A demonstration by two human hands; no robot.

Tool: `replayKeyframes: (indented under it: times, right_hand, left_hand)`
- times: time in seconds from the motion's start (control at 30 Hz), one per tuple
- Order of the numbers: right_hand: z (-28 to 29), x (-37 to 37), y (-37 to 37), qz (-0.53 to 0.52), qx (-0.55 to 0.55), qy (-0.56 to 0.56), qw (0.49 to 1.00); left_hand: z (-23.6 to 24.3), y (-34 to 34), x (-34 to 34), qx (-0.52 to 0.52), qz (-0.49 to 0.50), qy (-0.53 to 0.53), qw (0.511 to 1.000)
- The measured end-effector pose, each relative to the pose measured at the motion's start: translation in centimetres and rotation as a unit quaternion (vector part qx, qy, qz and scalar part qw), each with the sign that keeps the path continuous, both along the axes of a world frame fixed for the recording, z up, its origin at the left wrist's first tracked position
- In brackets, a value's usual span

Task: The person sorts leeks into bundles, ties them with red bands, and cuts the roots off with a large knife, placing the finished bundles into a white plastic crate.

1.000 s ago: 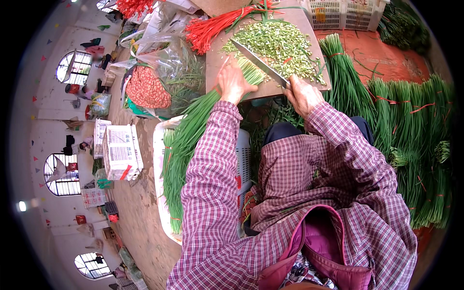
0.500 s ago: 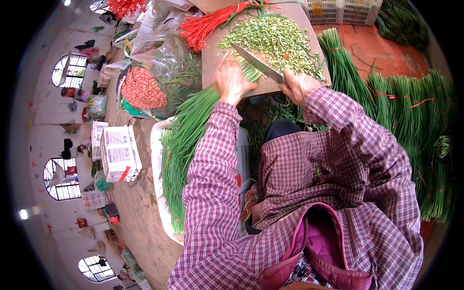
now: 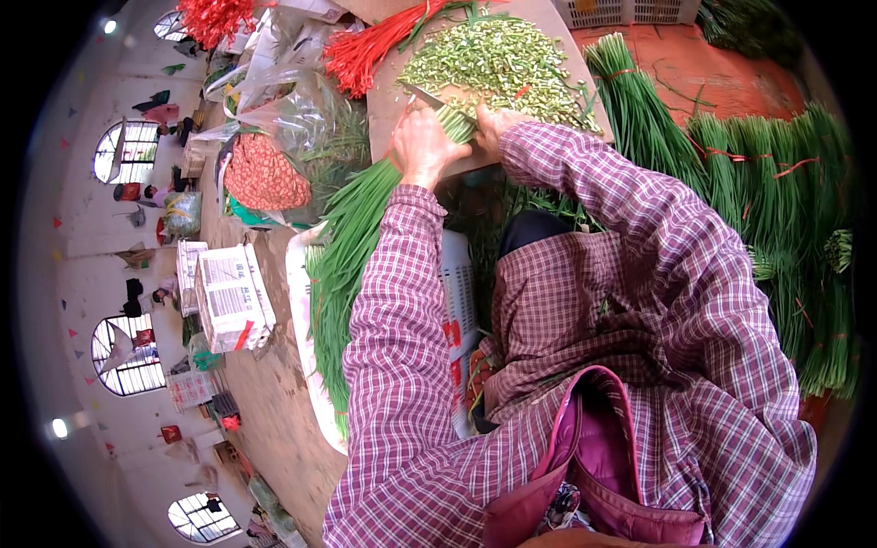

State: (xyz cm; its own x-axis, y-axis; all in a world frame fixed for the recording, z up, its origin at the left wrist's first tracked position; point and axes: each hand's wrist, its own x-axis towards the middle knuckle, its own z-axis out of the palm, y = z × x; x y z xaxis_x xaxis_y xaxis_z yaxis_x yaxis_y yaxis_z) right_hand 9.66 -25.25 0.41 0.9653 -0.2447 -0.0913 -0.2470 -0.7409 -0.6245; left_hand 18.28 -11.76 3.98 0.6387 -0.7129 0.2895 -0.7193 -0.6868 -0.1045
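Observation:
My left hand (image 3: 426, 151) is closed around a bunch of chives (image 3: 361, 215) near its cut end, at the near edge of a board (image 3: 382, 108). The long green leaves trail down to the left, over a white basket (image 3: 298, 292). My right hand (image 3: 498, 128) grips a knife (image 3: 422, 95), its handle hidden in my fingers. The blade lies across the stalk ends, just beyond my left hand, and is partly hidden by it. Chopped pale-green stalk ends (image 3: 498, 57) are heaped on the board beyond the knife.
Red ties (image 3: 354, 62) lie at the board's far left. Tied chive bundles (image 3: 767, 196) stand to the right, on a red surface (image 3: 639, 59). On the left are a clear plastic bag (image 3: 311, 114), a red mesh sack (image 3: 267, 173) and a white box (image 3: 230, 297). A pale crate (image 3: 598, 13) is at the back.
My right hand has moved left with the knife, bringing it close to my left hand. The blade now lies across the stalk ends. The whole view has shifted slightly.

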Motion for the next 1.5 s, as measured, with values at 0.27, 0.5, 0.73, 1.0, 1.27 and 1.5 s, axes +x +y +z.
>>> replayKeyframes:
  times: [0.27, 0.5, 0.73, 1.0, 1.27, 1.5]
  right_hand:
    - [0.3, -4.0, 0.0, 0.002, -0.033, -0.013, 0.999]
    - [1.4, -1.8, 0.2, 0.013, -0.064, -0.018, 0.998]
    - [3.1, 0.0, -4.0, 0.021, -0.22, 0.072, 0.973]
    - [2.9, 0.7, -4.1, 0.015, -0.122, -0.035, 0.992]
    - [1.2, 2.0, -1.6, 0.056, -0.03, -0.067, 0.996]
    - [2.7, 3.3, -1.7, 0.09, -0.155, -0.05, 0.983]
  left_hand:
    - [0.3, -0.2, -0.3, 0.007, 0.023, 0.032, 0.999]
    - [0.3, 0.0, 0.1, 0.036, 0.037, 0.055, 0.997]
    - [2.4, 4.0, 0.0, -0.058, -0.081, 0.202, 0.974]
    - [1.5, 8.0, -0.6, -0.027, 0.007, 0.141, 0.99]
    - [2.6, 8.0, 1.1, -0.029, 0.009, 0.252, 0.967]
    - [2.4, 8.1, 1.8, -0.05, 0.024, 0.249, 0.967]
